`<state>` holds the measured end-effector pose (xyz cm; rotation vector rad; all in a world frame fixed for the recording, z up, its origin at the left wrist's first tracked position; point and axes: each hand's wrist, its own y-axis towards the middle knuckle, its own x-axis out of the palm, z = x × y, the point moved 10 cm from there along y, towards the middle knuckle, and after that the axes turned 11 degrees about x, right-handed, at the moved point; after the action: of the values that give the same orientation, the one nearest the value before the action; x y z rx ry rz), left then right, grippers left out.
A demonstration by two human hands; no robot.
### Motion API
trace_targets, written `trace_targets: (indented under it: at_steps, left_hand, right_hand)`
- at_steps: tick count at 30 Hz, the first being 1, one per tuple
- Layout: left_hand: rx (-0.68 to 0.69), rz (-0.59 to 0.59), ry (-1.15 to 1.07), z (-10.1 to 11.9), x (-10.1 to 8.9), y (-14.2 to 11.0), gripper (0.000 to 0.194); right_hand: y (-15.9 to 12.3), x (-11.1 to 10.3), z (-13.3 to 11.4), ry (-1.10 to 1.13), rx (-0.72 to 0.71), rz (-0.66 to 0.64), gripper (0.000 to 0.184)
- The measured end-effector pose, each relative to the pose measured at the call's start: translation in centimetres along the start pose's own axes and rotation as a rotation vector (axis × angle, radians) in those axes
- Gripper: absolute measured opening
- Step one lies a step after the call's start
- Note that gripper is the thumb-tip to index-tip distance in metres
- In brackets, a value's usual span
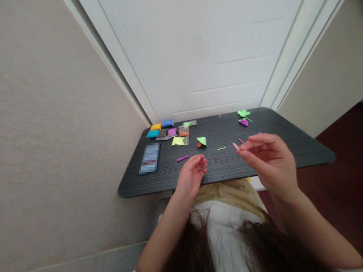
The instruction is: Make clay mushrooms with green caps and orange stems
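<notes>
My right hand [269,164] is raised over the table's front right, its thumb and forefinger pinched together. A tiny yellow speck [245,150] shows at the fingertips, too small to name for sure. Near the front edge, my left hand [192,174] has curled fingers, thumb close to forefinger; whatever they may hold is hidden. Between the hands lie a thin yellow-green strip [222,148] and a small purple ball [217,158]. A clay mushroom-like shape with a green cap [202,140] and brown stem [199,144] rests beyond my left hand. A pink pointed modelling tool [235,146] is partly behind my right fingers.
Several bags of coloured clay [167,123] lie at the back left of the dark table [167,181]. A blurred-out phone-like slab [150,158] and a purple stick [183,158] are nearby. Green leaf shapes [244,113] and a purple clay cluster [244,122] sit back right.
</notes>
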<state>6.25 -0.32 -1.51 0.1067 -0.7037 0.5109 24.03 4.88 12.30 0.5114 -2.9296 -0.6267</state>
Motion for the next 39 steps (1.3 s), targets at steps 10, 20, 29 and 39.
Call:
trace_targets:
  at_steps: [10, 20, 29, 39]
  left_hand:
    - [0.074, -0.073, 0.075, 1.2, 1.3, -0.5, 0.013]
    - [0.123, -0.137, -0.232, 3.9, 7.5, -0.2, 0.043]
    - [0.058, -0.1, -0.386, 3.8, 7.9, -1.0, 0.053]
    - [0.027, -0.11, -0.422, 5.2, 9.2, -2.6, 0.056]
  right_hand:
    - [-0.1, 0.3, 0.3, 0.004, 0.024, -0.016, 0.019]
    - [-1.9, 8.5, -0.1, -0.528, -0.252, -0.385, 0.013]
    - [-2.6, 9.8, -1.0, -0.651, -0.333, -0.555, 0.023]
    - [-5.6, 9.2, -1.9, -0.837, -0.56, -0.511, 0.044]
